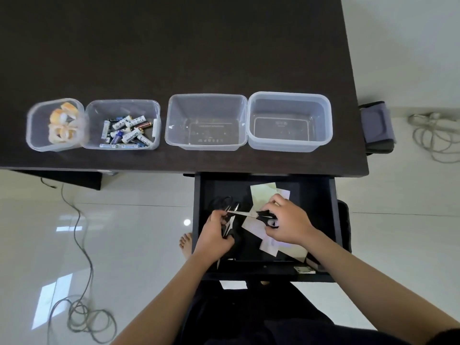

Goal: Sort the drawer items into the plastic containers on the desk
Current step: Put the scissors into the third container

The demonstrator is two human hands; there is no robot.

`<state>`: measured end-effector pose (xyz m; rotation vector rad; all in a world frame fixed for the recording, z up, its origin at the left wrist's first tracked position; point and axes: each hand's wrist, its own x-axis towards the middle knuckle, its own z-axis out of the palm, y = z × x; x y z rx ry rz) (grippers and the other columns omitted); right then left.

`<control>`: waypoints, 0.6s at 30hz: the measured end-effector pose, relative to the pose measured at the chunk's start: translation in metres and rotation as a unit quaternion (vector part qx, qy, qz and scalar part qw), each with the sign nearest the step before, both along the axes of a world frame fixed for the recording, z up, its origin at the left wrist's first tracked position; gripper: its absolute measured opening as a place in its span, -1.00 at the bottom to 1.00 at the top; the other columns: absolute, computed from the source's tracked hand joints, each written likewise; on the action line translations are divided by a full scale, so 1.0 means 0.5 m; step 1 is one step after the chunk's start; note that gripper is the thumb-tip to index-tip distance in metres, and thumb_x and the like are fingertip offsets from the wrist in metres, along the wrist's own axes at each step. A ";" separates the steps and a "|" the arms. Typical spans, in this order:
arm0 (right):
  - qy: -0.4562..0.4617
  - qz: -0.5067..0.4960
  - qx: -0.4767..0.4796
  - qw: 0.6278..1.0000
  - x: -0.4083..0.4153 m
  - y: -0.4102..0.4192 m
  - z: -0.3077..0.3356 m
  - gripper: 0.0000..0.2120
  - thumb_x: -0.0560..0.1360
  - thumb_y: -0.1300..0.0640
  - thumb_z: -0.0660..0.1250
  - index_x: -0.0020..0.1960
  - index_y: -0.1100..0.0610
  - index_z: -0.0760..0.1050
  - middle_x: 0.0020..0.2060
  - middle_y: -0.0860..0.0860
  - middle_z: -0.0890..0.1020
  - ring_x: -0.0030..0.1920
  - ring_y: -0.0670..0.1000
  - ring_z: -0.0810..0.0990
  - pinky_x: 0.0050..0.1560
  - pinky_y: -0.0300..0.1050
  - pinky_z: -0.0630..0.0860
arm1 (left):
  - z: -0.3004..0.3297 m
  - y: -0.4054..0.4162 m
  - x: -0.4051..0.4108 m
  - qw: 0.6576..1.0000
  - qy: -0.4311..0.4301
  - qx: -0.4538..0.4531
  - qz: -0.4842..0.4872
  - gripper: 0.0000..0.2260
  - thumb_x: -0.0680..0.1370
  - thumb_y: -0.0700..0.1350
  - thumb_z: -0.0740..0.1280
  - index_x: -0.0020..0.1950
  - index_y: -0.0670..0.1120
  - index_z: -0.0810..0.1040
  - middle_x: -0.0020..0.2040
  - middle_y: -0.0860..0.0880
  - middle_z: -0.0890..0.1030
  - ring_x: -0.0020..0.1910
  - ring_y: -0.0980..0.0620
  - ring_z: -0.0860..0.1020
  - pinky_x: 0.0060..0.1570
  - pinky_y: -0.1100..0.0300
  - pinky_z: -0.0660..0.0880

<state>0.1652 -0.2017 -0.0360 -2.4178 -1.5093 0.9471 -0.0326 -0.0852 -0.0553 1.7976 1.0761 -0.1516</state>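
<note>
The black drawer (321,207) stands pulled out under the desk's front edge. Inside it, my right hand (286,224) grips the black handles of a pair of scissors (245,213) whose blades point left. My left hand (215,235) holds another black-handled pair of scissors (230,224). A third black pair (220,202) lies at the drawer's back left. Paper slips (262,192) lie under and behind my right hand. On the desk stand four clear plastic containers: one with tape rolls (62,124), one with batteries (125,131), and two empty ones (206,100) (290,95).
The dark desk (174,46) fills the upper view. A grey cable (82,245) snakes over the glossy white floor at left, and another coiled cable (433,138) lies at right. A dark pouch (377,128) hangs off the desk's right edge. My bare foot (186,245) shows beside the drawer.
</note>
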 end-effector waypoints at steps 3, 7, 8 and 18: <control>-0.003 -0.082 0.079 0.994 -0.004 -0.008 0.036 -0.63 0.34 -0.01 0.40 0.14 -0.06 0.51 0.06 -0.17 0.43 -0.01 -0.09 0.50 -0.21 -0.19 0.48 | 0.049 0.020 -0.003 0.999 -0.039 0.011 -0.004 -0.47 0.37 -0.20 0.40 0.28 0.02 0.30 0.04 0.06 0.48 0.01 0.08 0.53 0.05 0.26 0.49; -0.028 -0.165 0.176 0.970 -0.016 0.000 0.101 -0.60 0.31 0.05 0.48 0.13 -0.02 0.53 0.04 -0.17 0.44 -0.05 -0.12 0.51 -0.25 -0.22 0.49 | 0.135 0.073 -0.010 0.995 -0.085 0.045 -0.028 -0.47 0.39 -0.20 0.40 0.31 -0.01 0.32 0.08 0.06 0.48 0.02 0.12 0.52 -0.04 0.42 0.41; -0.033 -0.181 0.195 0.963 -0.020 0.006 0.116 -0.60 0.30 0.07 0.49 0.13 -0.02 0.53 0.03 -0.19 0.43 -0.06 -0.12 0.51 -0.25 -0.24 0.47 | 0.159 0.091 -0.012 0.993 -0.095 0.053 -0.034 -0.48 0.40 -0.20 0.40 0.31 -0.02 0.32 0.08 0.06 0.48 0.01 0.13 0.51 -0.06 0.43 0.41; -0.075 -0.248 0.308 0.915 -0.075 0.096 0.207 -0.59 0.29 0.10 0.52 0.12 0.03 0.55 0.02 -0.18 0.41 -0.04 -0.15 0.52 -0.15 -0.46 0.41 | 0.374 0.330 0.067 0.966 -0.145 0.150 -0.150 -0.52 0.38 -0.19 0.41 0.25 0.01 0.35 0.07 0.07 0.52 -0.33 0.17 0.45 -0.26 0.37 0.40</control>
